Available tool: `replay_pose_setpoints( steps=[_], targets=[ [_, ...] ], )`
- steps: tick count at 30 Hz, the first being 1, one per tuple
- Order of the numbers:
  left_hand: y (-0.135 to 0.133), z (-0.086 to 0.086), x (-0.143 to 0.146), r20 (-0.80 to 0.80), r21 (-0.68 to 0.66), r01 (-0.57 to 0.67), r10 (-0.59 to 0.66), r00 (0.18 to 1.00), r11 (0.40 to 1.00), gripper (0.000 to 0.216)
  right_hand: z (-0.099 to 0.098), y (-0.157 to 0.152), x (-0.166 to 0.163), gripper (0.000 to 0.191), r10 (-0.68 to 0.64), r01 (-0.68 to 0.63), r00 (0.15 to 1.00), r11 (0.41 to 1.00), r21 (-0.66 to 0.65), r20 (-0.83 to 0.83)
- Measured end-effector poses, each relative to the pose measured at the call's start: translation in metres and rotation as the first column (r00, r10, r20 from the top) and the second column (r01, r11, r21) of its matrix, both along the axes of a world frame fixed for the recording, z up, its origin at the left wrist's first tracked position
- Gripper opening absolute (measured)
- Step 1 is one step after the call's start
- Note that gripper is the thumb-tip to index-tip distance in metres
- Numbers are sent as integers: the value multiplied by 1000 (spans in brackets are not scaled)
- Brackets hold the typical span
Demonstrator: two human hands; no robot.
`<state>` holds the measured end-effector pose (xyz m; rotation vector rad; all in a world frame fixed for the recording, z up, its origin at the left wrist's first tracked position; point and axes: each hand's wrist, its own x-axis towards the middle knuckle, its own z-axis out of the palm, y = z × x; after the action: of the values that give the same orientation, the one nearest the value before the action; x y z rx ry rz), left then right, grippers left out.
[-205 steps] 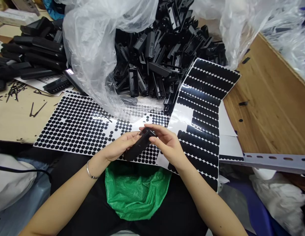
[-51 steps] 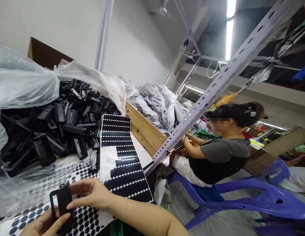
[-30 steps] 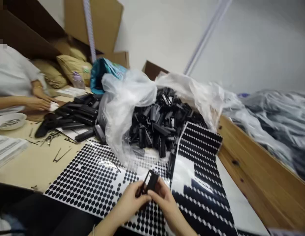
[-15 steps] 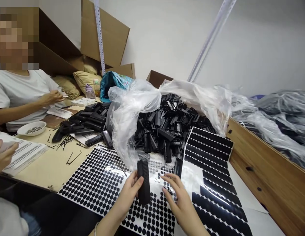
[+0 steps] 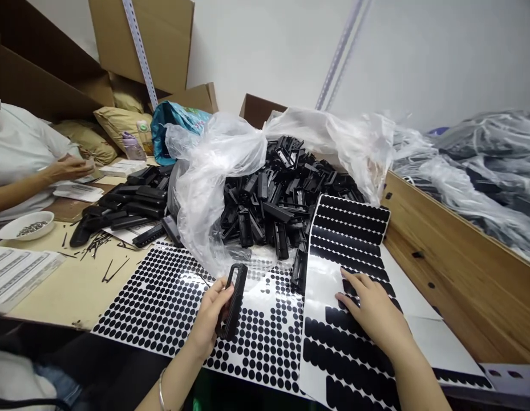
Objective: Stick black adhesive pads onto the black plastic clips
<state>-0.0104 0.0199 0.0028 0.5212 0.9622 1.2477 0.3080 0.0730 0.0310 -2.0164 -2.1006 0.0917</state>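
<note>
My left hand (image 5: 213,311) is closed round a long black plastic housing (image 5: 234,302), tilted, with a slot near its top and a ribbed side. Below it lies a white sheet of round black stickers (image 5: 162,297). My right hand (image 5: 371,305) is over a second sheet with rows of black stickers (image 5: 348,231), its thumb and forefinger apart at the edge of a row next to a bare white patch. Nothing shows between those fingers. Many similar black housings (image 5: 273,211) are heaped in front of me, one lying by the edge of the second sheet.
Clear plastic wrap (image 5: 217,148) surrounds the heap. To the right runs a wooden board (image 5: 453,279), with wrapped goods (image 5: 482,188) behind it. At the left are a bowl of small metal parts (image 5: 27,225), black parts, printed sheets (image 5: 23,274) and a co-worker in a white shirt (image 5: 20,148).
My right hand has moved right, from beside the housing to the sheet with rows of stickers. My left hand has turned the housing so its slot shows. The camera view has shifted.
</note>
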Motion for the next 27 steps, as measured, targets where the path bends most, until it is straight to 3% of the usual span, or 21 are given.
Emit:
replay_pose_setpoints(
  steps=[5,8,14,18,23,27],
  targets=[
    [-1,-17,-5,-4,-126,-75,75,997,989,32,-1,5,6,32,-59,56,993,998,-24,-102],
    [-5,-21,-6,1,-102,-63,63,998,993,37,-2,7,10,29,-62,57,984,998,-36,-169],
    [-8,-9,-1,-17,35,61,-61,998,998,32,-8,13,17,21,1,-1,981,1000,-4,-192],
    [-6,-3,2,-57,132,137,-131,990,982,27,-10,19,16,13,-41,41,990,999,-3,-136],
    [-5,-4,4,-105,83,98,-89,990,992,35,-8,19,16,12,-56,64,971,998,27,-231],
    [-4,-3,3,-110,45,78,-72,991,996,36,-3,14,20,27,-21,18,946,1000,-14,-323]
  ],
)
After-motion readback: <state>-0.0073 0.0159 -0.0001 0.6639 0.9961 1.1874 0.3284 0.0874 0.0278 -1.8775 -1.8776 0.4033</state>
